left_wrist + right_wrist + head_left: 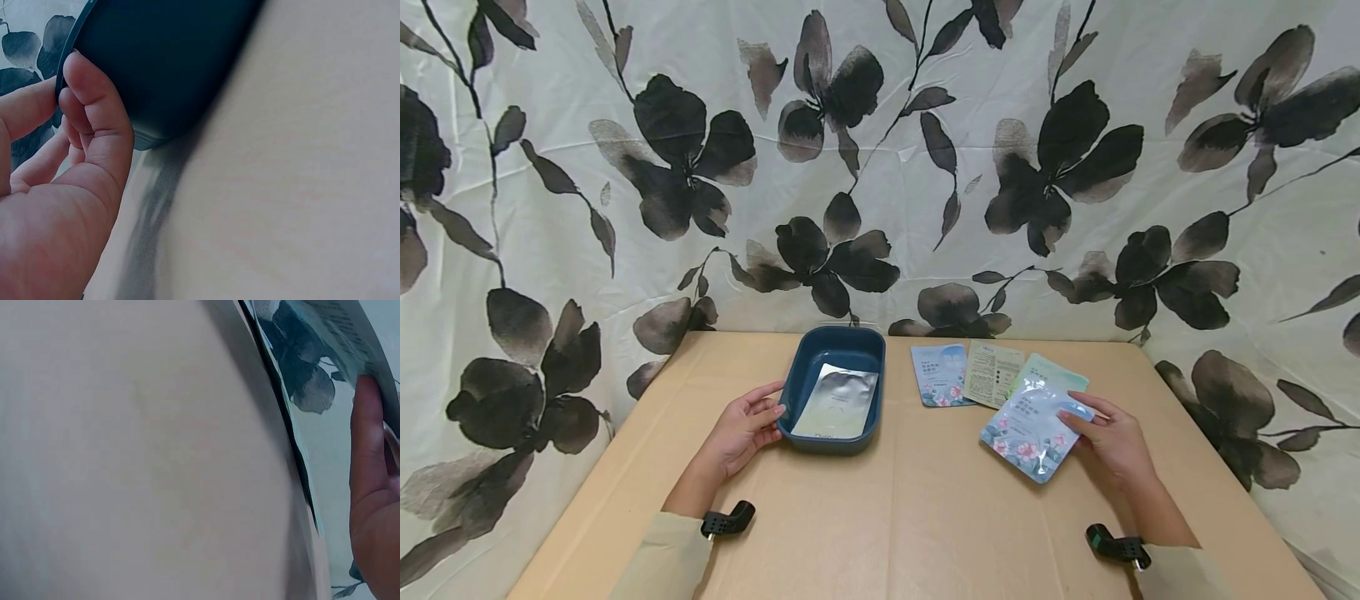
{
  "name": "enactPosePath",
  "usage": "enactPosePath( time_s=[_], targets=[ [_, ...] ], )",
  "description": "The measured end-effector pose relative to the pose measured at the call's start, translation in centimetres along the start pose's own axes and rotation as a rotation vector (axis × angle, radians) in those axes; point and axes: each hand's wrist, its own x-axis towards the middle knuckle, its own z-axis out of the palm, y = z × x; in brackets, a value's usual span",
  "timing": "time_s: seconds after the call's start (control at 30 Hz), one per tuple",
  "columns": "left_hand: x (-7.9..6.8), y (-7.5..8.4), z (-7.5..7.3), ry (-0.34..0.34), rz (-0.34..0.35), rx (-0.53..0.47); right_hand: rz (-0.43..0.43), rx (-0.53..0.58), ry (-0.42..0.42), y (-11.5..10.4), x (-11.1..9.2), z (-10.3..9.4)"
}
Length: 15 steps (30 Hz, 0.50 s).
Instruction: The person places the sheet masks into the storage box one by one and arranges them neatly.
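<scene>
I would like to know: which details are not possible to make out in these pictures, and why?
Head view: the held packet has small print too small to read.
Head view: the green packet is partly covered by the held packet.
Head view: the silver packet hides the floor beneath it in the tray.
Left wrist view: the top edge cuts off the tray.
Right wrist view: the right edge cuts off the right hand.
</scene>
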Motion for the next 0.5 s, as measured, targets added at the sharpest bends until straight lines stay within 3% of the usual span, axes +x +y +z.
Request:
enactPosePath(
  time_s=[0.23,0.5],
  targets=[
    [0.0,0.0,0.0,0.005,0.000,0.001,-0.057,-0.004,-0.044,0.0,0.3,1.5],
    [0.0,0.1,0.0,0.008,-0.003,0.002,-0.058,0.054,-0.099,-0.6,0.4,3.2]
  ],
)
